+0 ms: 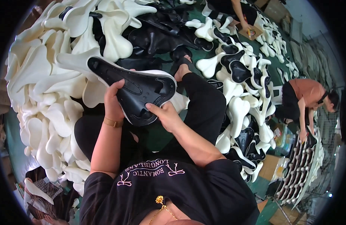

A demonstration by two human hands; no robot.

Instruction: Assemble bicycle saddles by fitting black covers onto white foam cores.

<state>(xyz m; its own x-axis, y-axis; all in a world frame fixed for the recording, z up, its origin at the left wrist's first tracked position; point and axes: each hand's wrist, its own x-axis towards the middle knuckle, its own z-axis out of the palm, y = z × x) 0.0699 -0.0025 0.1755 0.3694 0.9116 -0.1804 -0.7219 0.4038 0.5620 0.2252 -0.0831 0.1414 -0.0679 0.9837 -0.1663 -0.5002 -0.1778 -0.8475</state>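
Note:
Between my hands is a bicycle saddle, its black plastic base [141, 92] facing up and a white foam pad [73, 63] showing around and beyond its nose. The narrow nose points to the far left and the wide end is toward the right. My left hand [114, 100] is closed on the saddle's near-left edge, a brown band on its wrist. At the wide end, my right hand [166, 115] pinches the rim with the thumb on the black base; its other fingers are partly hidden underneath.
White foam pads [49, 112] are heaped on the left. Black saddle bases [154, 39] lie at the far side. On the right, white pads and black bases pile together [238, 93]. One person [306, 97] works beside a rack [297, 168]; another person's arm [238, 13] reaches over a cardboard box [251, 33].

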